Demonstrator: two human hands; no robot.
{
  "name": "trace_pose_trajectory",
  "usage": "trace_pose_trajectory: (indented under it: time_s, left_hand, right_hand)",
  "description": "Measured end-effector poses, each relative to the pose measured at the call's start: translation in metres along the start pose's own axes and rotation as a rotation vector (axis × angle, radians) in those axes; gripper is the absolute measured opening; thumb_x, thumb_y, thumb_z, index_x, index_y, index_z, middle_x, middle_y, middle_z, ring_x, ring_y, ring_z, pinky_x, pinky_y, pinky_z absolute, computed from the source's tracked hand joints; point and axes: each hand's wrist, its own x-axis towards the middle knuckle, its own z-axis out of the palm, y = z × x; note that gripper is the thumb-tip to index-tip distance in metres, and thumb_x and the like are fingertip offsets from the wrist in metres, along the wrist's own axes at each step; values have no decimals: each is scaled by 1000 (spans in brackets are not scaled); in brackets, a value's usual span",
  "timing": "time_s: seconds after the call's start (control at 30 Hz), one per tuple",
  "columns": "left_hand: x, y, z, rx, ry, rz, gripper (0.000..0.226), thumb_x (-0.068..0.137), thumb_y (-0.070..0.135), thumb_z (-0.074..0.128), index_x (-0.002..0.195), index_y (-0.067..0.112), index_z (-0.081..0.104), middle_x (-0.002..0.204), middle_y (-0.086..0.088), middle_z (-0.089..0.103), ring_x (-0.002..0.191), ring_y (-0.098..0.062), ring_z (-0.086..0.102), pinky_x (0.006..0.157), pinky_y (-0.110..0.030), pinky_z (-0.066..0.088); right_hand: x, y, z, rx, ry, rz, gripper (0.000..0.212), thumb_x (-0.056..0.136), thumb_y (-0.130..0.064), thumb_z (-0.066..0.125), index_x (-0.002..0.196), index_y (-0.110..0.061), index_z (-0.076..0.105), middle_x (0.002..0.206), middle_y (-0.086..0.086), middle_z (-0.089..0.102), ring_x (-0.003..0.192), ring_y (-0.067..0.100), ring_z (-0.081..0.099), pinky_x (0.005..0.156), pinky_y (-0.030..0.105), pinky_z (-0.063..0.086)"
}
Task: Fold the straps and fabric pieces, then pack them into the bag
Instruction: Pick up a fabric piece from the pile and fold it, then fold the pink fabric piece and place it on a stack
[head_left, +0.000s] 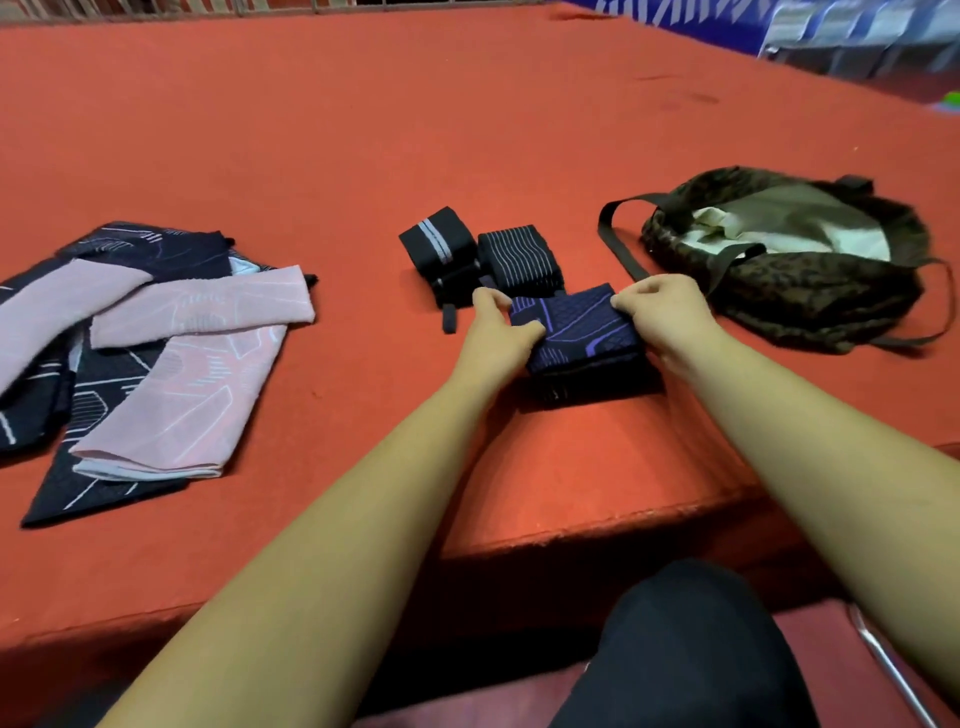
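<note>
— What are you holding?
— My left hand (501, 325) and right hand (660, 312) each pinch a side of the folded navy fabric (576, 325) between them.
— And the bag (810, 291)?
— Open, just beyond my right hand.

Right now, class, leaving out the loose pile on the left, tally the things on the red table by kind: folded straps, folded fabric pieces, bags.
Folded straps: 2, the grey-banded strap and the thin-striped strap
Folded fabric pieces: 1, the purple-patterned piece
Bags: 1, the camouflage bag
Total: 4
</note>
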Motion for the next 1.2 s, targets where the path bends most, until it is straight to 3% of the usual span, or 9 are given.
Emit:
trace_pose_trajectory:
  time_s: [0.1,0.4,0.5,0.6,0.77,0.87,1.03,1.1,1.2]
  left_hand:
    - [9,-5,11,88,-48,-16,25,83,17,62,93,21,39,82,-3,59,65,-20,54,60,-30,44]
    - [0,-19,4,135,-63,31,17,86,14,60,97,18,47,67,4,55,55,-13,52,57,-28,42]
    - [-6,-6,-17,104,-131,23,10,91,10,54,96,16,48,64,1,58,40,-7,51,42,-20,41]
    - [-11,-2,-67,201,-151,114,9,90,6,54,91,15,57,72,0,62,47,-7,55,50,-23,44]
    - [-34,-19,-184,262,-18,58,19,92,2,52,81,16,59,69,2,66,53,-10,56,51,-23,42]
    - [-53,-40,-249,321,177,-11,18,90,2,52,81,14,60,75,-4,66,63,-18,58,55,-23,44]
    - [-75,-89,-320,670,473,-219,26,74,26,61,99,19,61,104,-12,66,103,-35,58,91,-42,47]
    - [-82,-101,-329,668,475,-319,41,72,32,65,106,12,57,108,-17,62,104,-38,56,90,-41,46]
    - [-86,-110,-329,564,468,-279,29,79,26,63,98,4,60,94,-13,65,90,-32,59,72,-34,40]
  right_hand:
    - [12,19,1,-209,51,-41,7,84,-8,69,78,-7,71,80,6,66,80,20,62,79,33,50]
    - [8,28,6,-400,34,-121,12,81,-8,61,87,-5,72,85,4,66,88,20,59,76,22,39]
    - [0,17,0,-487,70,-140,17,80,-5,59,90,2,71,96,17,70,98,33,62,84,31,47]
    - [-13,-11,8,-474,133,-268,22,82,-8,58,98,0,70,103,16,70,104,33,61,93,36,46]
    - [-54,-59,84,-143,-193,-142,12,73,-14,54,74,-16,65,74,7,60,74,23,60,68,37,53]
    - [-85,-74,136,-75,-400,-85,2,73,-9,62,72,-12,62,75,12,59,76,28,63,74,44,57]
    - [-132,-99,216,-150,-693,56,17,79,-3,74,85,-6,58,81,17,58,70,26,60,68,40,57]
    - [-147,-107,240,-163,-730,127,24,81,-8,74,96,-2,57,85,18,59,60,21,59,55,33,54]
    - [-171,-116,265,-192,-746,196,18,89,-16,66,85,-7,51,71,14,55,48,17,48,47,23,36]
